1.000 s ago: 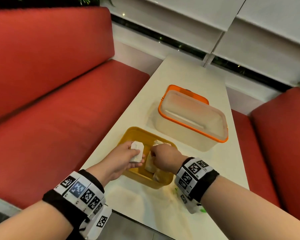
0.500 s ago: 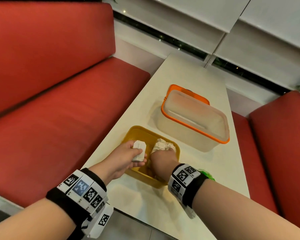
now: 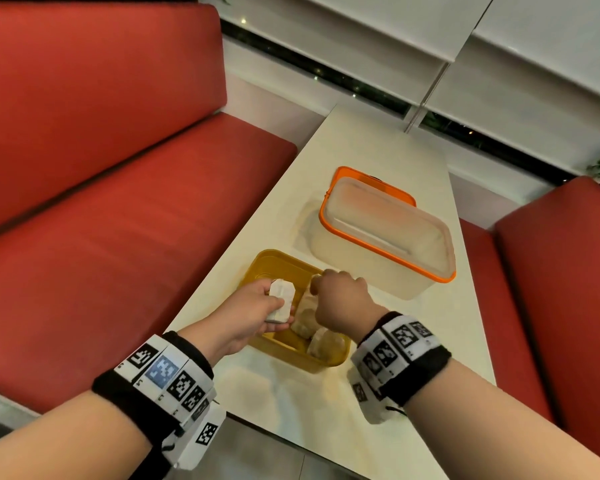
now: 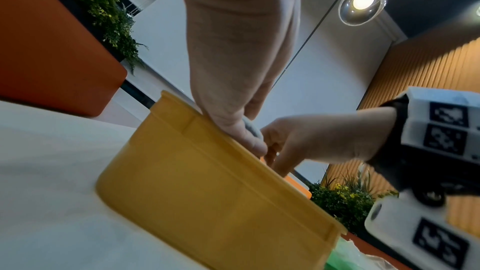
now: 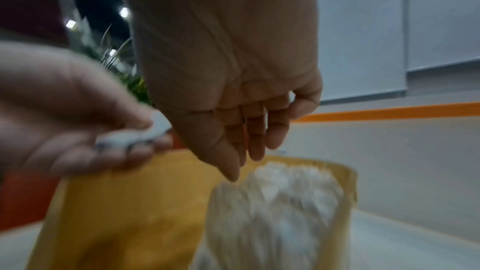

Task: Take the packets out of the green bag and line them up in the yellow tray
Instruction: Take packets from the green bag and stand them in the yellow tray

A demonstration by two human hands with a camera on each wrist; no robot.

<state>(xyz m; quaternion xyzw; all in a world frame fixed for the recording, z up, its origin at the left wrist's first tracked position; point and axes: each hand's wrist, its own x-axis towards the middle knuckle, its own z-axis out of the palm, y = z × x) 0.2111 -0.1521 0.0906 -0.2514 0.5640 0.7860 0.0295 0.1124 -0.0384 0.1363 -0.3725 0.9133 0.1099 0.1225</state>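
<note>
The yellow tray [image 3: 280, 265] sits on the near part of the white table. Several pale packets [image 3: 305, 322] lie along its right side. My left hand [image 3: 253, 306] hovers over the tray's left half and pinches a white packet [image 3: 282, 299] between thumb and fingers. My right hand [image 3: 340, 299] hangs over the packets in the tray; in the right wrist view its fingers [image 5: 255, 141] point down, relaxed and empty, just above the packets [image 5: 275, 202]. The green bag [image 4: 344, 254] shows only as a corner behind the tray in the left wrist view.
A clear storage box with an orange rim [image 3: 385, 237] stands just beyond the tray. The narrow white table [image 3: 378, 140] runs away from me, with red bench seats on the left [image 3: 118, 237] and on the right [image 3: 551, 289].
My right hand has shifted a little toward the tray's far end, above the packets. The left hand still holds its white packet in about the same place.
</note>
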